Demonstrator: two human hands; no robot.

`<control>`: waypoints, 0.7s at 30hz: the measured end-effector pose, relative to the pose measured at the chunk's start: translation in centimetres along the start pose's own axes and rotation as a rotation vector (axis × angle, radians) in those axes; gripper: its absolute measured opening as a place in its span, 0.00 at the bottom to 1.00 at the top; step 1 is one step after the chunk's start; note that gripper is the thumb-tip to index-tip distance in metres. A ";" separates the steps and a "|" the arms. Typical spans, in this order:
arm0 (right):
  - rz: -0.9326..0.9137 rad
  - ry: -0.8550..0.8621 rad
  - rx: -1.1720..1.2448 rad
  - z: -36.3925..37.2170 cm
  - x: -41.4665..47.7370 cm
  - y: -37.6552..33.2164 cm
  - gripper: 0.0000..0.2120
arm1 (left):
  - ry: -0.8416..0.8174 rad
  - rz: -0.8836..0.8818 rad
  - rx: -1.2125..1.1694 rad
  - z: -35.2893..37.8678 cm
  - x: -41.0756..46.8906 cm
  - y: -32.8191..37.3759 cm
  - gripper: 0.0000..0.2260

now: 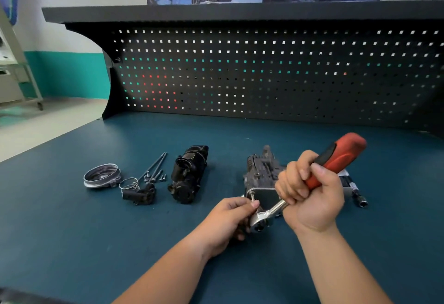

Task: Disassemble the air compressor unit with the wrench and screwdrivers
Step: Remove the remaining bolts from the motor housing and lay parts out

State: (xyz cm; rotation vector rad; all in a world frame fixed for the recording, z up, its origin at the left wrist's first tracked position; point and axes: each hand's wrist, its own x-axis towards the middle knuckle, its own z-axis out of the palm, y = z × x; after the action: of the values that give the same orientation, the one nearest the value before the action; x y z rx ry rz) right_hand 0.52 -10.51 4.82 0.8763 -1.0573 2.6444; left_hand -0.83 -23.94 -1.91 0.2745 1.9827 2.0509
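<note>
Head cam: R hand point(310, 198) clenches the red-handled wrench point(336, 159), steel head low at the front of the compressor point(262, 174), centre-right on the blue bench point(72, 231). L hand point(228, 219) pinches the compressor's plate corner by a bolt point(252, 194); motor point(187, 176) and ring point(102, 175) lie to the left.

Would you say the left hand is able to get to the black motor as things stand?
Probably yes. The left hand lies just right of the motor, with only bare bench between; its fingers would first have to let go of the bolt.
</note>
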 end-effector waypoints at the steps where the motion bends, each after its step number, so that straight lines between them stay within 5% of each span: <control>1: -0.002 0.004 0.001 0.0 0.1 0.0 0.17 | -0.001 -0.001 -0.003 0.0 0.0 0.0 0.13; 21: -0.008 0.125 0.057 -1.1 0.6 -0.6 0.19 | 0.010 0.004 0.034 0.1 0.0 0.1 0.09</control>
State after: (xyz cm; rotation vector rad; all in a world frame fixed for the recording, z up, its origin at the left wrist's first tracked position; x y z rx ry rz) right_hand -0.29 -9.38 4.91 0.7135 -0.9511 2.6952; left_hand -0.81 -23.88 -1.77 0.2758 2.0260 2.0272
